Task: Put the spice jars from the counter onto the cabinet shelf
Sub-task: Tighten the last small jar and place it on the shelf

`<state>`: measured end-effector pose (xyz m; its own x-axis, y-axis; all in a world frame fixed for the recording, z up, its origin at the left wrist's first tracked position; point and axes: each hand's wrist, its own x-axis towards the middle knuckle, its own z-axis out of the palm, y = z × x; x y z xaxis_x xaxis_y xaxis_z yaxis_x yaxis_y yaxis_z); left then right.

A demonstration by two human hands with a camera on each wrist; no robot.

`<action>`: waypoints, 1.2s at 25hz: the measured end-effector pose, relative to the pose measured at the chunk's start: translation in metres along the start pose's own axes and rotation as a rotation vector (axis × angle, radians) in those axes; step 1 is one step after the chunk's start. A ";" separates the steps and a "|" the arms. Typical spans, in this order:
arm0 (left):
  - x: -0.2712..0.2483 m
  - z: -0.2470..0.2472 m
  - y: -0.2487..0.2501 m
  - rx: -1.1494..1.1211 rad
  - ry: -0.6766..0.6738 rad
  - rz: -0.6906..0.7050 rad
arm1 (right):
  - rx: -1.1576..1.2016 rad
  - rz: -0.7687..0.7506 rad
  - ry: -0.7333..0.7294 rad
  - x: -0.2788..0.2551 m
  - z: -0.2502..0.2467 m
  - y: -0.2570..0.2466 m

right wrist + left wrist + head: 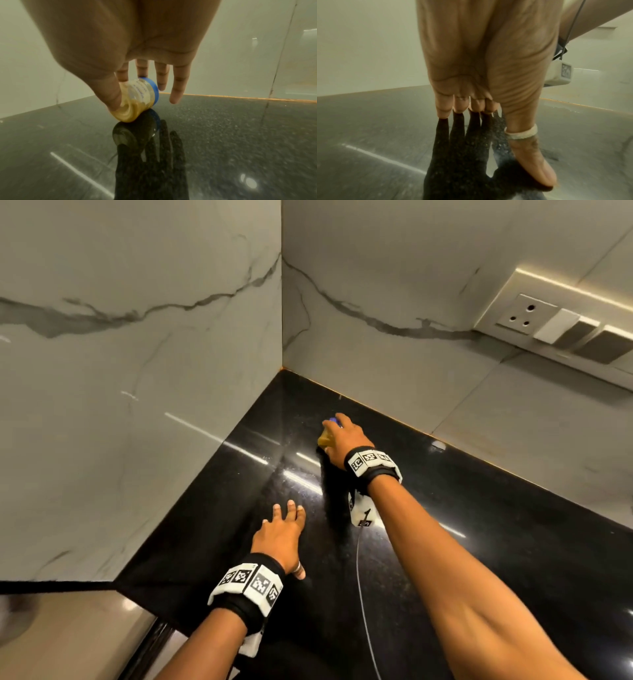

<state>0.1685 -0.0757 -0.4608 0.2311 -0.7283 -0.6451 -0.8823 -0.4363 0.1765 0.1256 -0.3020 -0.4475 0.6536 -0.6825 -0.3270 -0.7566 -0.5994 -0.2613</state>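
While only one spice jar [137,100] shows on the black tabletop [479,542], the task looks to be at an early or middle step: this jar is just being picked up, and the cabinet shelf it must reach is out of view, so how many jars are already stored cannot be told.

The jar sits toward the far corner of the tabletop, near where the two marble walls [137,371] meet. It is tipped steeply over, its long axis running nearly level: the blue lid [155,90] points away toward the far wall and the clear base faces the near side, with yellowish powder slumped along the lower side. Its lower edge appears to touch the tabletop, above its own reflection.

The right hand [344,440] pinches the jar between thumb and forefinger, the other fingers [178,86] stretched straight past the lid. The left hand [282,537] lies nearer and to the left, fingers spread and extended, fingertips on or just above the tabletop, holding nothing.

Still to do, as I judge it: lift the jar clear, right it, and carry it to the shelf.
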 end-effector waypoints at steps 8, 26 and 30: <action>-0.002 0.001 -0.001 -0.005 0.011 -0.008 | 0.111 -0.044 0.169 -0.132 0.059 0.023; -0.114 0.041 0.231 -0.684 -0.046 0.639 | 0.528 0.281 0.572 -0.422 0.048 0.149; -0.135 0.052 0.265 -0.913 -0.024 0.620 | 0.481 0.164 0.685 -0.439 0.036 0.156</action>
<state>-0.1176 -0.0656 -0.3658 -0.1637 -0.9496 -0.2674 -0.2052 -0.2324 0.9507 -0.2795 -0.0807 -0.3775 0.2838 -0.9406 0.1864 -0.6665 -0.3333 -0.6669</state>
